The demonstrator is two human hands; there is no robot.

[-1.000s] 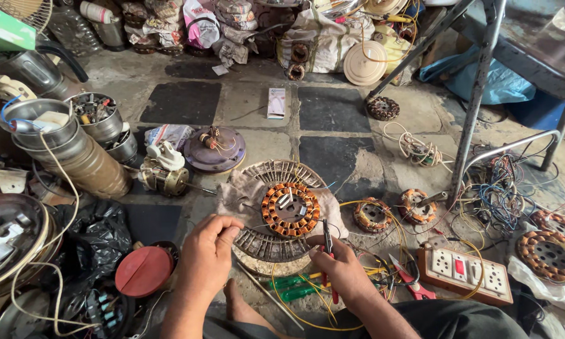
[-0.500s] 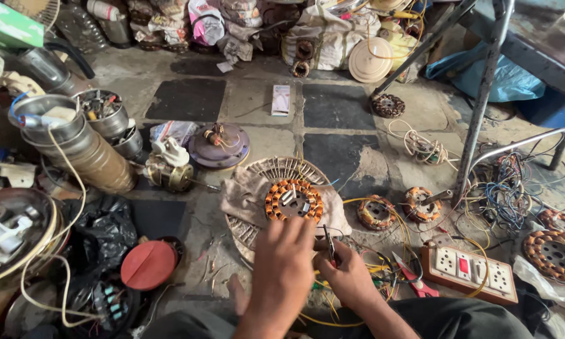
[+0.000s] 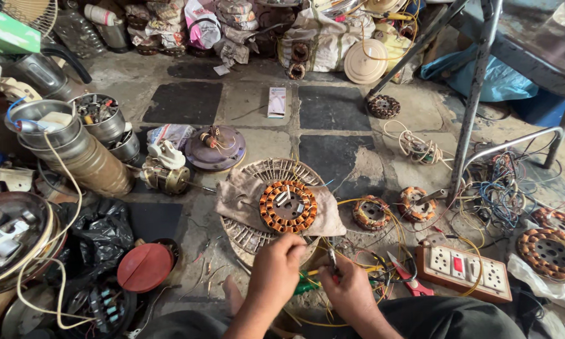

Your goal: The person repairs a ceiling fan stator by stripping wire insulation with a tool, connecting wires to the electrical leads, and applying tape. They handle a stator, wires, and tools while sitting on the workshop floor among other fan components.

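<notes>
On the workshop floor [image 3: 332, 135], just in front of the person's knees, a copper-wound stator [image 3: 288, 206] lies flat on a grey rag [image 3: 241, 194] spread over a round ribbed metal grille [image 3: 248, 233]. Its windings look complete: a neat ring of glossy orange-brown coils around a dull steel core. What seems left is the wiring, since yellow leads [image 3: 358, 251] trail loose from it toward the hands and join nothing that can be seen. The left hand [image 3: 276, 271] is curled shut, apparently pinching something at the stator's near edge, though what it pinches is hidden. The right hand [image 3: 348, 285] is closed around a thin metal tool [image 3: 332, 258], its tip pointing up among the yellow wire. Just beside it lie red-handled cutters [image 3: 403, 276] and a brown switch-and-socket board [image 3: 463, 271]. Two smaller wound stators [image 3: 371, 213] sit near, on the rough, stained concrete. A flat red disc [image 3: 145, 267] rests well to the left.
</notes>
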